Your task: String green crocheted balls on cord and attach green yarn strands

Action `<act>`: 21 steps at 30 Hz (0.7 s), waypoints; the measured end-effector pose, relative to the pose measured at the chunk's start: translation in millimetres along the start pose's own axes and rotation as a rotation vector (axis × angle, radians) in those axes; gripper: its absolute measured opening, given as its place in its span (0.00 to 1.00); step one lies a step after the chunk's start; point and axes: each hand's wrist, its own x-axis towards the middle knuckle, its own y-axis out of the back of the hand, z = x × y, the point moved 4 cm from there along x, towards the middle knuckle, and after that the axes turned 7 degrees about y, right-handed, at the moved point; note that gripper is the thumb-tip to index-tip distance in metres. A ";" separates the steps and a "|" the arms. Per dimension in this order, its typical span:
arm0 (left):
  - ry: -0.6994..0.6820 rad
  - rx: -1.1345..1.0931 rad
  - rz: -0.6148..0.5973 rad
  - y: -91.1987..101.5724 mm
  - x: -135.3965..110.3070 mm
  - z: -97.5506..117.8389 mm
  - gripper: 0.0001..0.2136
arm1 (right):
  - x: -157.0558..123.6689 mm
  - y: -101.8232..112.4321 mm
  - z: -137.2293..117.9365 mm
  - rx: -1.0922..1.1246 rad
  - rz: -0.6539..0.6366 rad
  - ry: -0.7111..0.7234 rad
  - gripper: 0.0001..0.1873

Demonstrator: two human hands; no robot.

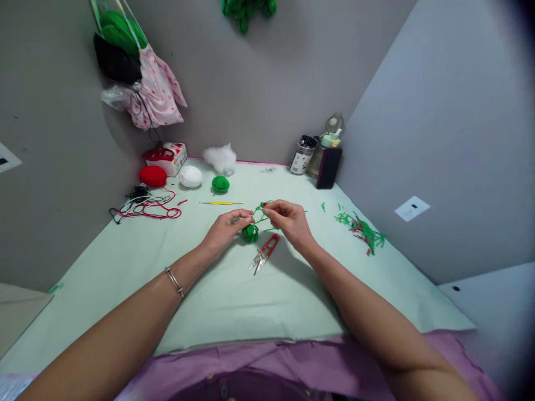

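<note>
Both hands (pixel 229 229) (pixel 291 221) pinch green yarn (pixel 249 234); snips (pixel 264 255) (blades parted) — red-handled — nearby.

Pale tabletop (pixel 209 317) bearing red snips (pixel 263 258), yellow hook (pixel 221 203), red yarn ball (pixel 152 176), white fluff (pixel 221 160), yarn scraps (pixel 365 231)

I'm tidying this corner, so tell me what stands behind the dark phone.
A bottle shows above the phone and to its left. The phone covers part of the bottle's body; anything else directly behind it cannot be seen.
</note>
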 end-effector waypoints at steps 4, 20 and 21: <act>0.010 0.011 -0.013 0.5 1.7 -4.7 0.13 | 0.6 3.2 -6.1 0.018 0.023 0.004 0.13; -0.038 -0.121 0.024 -1.2 -4.2 10.3 0.11 | -7.1 -7.8 -10.3 -0.078 -0.056 0.050 0.11; -0.024 -0.132 -0.006 -2.5 -4.1 9.7 0.11 | -6.3 -6.7 -10.5 -0.048 -0.032 0.049 0.12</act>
